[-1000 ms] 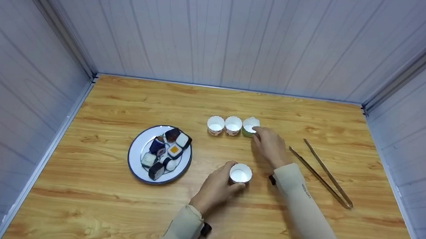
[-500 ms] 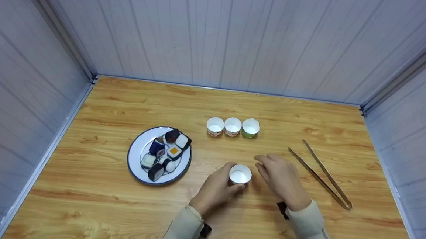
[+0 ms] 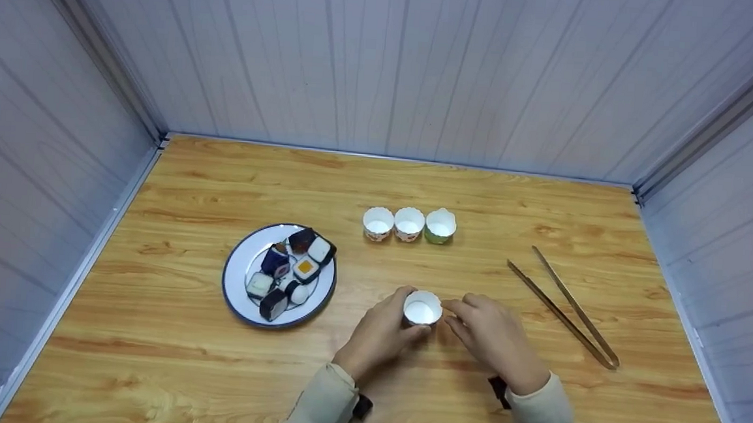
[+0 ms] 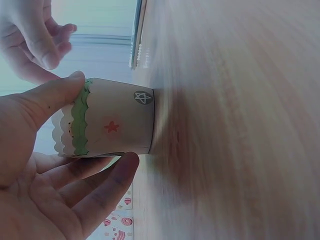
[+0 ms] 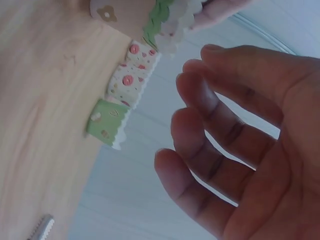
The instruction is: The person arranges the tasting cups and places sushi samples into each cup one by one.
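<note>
My left hand (image 3: 375,336) grips a paper baking cup (image 3: 423,308) that stands upright on the table, thumb at the rim and fingers along its side. In the left wrist view this cup (image 4: 117,115) is beige with a green scalloped band; layered rims suggest nested cups. Just right of it is my right hand (image 3: 490,333), fingers loosely bent and holding nothing. The right wrist view shows a gap between its fingertips (image 5: 192,92) and the cup. Behind stand three baking cups in a row: two with red patterns (image 3: 378,223) (image 3: 408,224) and a green one (image 3: 439,227).
To the left lies a blue-rimmed white plate (image 3: 240,275) with several sushi-like pieces (image 3: 306,269). Metal tongs (image 3: 580,309) rest spread on the right side of the table. Pale panel walls (image 3: 398,69) enclose the back and both sides.
My right hand has let go of the green cup in the row and come back toward me, then left toward the held cup. My left hand keeps its hold in place.
</note>
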{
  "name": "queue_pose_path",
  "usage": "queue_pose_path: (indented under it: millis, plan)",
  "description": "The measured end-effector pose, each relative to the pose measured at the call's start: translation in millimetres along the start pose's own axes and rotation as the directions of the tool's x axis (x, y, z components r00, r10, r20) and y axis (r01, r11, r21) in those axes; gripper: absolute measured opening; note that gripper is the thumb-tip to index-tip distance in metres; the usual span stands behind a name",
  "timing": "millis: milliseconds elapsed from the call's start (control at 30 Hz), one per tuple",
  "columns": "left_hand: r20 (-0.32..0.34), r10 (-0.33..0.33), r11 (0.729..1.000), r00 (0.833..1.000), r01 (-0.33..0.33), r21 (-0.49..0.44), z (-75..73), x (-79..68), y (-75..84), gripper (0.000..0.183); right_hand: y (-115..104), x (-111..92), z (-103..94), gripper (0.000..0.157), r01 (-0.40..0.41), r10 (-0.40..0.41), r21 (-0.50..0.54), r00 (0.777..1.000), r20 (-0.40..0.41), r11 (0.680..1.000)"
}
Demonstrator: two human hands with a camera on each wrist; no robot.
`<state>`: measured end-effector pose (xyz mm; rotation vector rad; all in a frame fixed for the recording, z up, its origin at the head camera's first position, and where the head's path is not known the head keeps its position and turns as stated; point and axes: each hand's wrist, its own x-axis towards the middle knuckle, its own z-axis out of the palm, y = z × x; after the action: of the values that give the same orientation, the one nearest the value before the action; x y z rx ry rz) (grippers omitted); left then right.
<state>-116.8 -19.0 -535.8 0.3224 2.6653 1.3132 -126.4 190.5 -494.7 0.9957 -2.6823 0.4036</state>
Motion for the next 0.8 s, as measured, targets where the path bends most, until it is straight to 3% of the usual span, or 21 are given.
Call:
queue_pose_path:
  millis: [233,467,633,800]
  plan:
    - [0.008,-0.025,1.000,1.000,0.025,-0.001,0.5,1.0,-0.2,0.062,-2.6,-0.6,12.3,0.022,0.012,-0.013,0.021,0.996,0.086,1.000]
    - [-0.007,0.013,1.000,1.000,-0.013,0.004,0.3,0.1,-0.9,0.062,-4.3,0.9,21.7,0.010,0.046,-0.050,0.039,0.994,0.095,0.998]
    - [-0.011,0.024,1.000,1.000,-0.023,0.015,0.8,0.3,-1.0,0.063,-5.0,1.4,23.0,0.009,0.035,-0.043,0.067,0.992,0.121,0.997]
    - [-0.015,0.030,0.999,0.999,-0.030,0.016,1.1,0.9,-1.1,0.061,-3.2,1.5,23.6,0.009,0.061,-0.067,0.062,0.993,0.093,0.996]
